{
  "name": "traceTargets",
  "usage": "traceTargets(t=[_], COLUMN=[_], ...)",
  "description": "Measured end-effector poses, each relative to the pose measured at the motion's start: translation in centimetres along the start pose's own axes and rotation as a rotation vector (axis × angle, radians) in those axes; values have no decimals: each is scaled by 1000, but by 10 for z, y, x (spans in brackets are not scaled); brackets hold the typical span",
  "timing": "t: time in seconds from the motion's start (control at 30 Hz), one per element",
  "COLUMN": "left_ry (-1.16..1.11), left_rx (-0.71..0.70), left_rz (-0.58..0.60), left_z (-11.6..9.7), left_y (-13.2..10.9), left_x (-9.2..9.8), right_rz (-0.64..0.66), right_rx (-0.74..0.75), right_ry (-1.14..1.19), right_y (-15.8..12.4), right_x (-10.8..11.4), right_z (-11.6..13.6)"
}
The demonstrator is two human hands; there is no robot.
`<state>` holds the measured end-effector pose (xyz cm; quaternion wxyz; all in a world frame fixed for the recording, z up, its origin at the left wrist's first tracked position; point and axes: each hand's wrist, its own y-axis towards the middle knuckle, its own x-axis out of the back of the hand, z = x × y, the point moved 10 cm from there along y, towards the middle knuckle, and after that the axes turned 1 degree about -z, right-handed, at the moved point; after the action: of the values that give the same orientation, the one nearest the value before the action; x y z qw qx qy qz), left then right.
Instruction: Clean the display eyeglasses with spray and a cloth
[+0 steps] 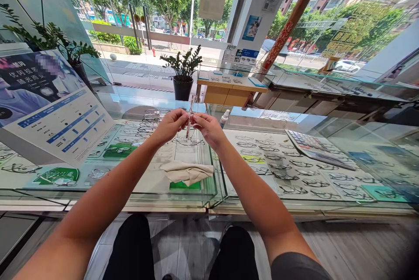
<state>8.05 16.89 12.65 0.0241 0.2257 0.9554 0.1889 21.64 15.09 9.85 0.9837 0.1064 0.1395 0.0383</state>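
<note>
Over the glass counter (147,208): you have a pair of glasses (188,130) raised in front of you, turned so that it shows as a narrow, upright shape.
Left hand (172,122): your thumb and forefinger are pinched together on the glasses from the left side, with the other fingers curled in.
Right hand (209,129): your fingertips are closed on the same pair from the right, just beside the left fingertips; which part each hand grips is too small to tell.
Cloth (188,172): it lies crumpled on the counter, nearer to you than your hands, partly above a green card (185,186).
Spray bottle (224,118): it stands near your right hand, on the far side.
Display glasses (278,168): they sit in rows in the case, to your right.
Poster stand (77,129): it leans on the counter to the left, well apart from your hands.
Potted plant (182,88): it stands beyond the counter, in front of the window.
</note>
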Motion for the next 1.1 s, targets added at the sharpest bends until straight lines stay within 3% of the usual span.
traceTargets(t=[0.33,0.53,0.8,1.1], left_ry=[14,-47,-426,-781], left_rx=[42,144,393,396], left_rz=[25,-45,44,79], left_z=[2,9,21,12], left_y=[0,-1,-2,-2], left_x=[-3,2,0,12], right_rz=[-5,5,103,250], right_rx=[-12,-41,-76,-111], right_ry=[40,59,98,4], right_y=[3,4,6,1], right_x=[6,6,9,9], right_z=[-1,-4,1,7])
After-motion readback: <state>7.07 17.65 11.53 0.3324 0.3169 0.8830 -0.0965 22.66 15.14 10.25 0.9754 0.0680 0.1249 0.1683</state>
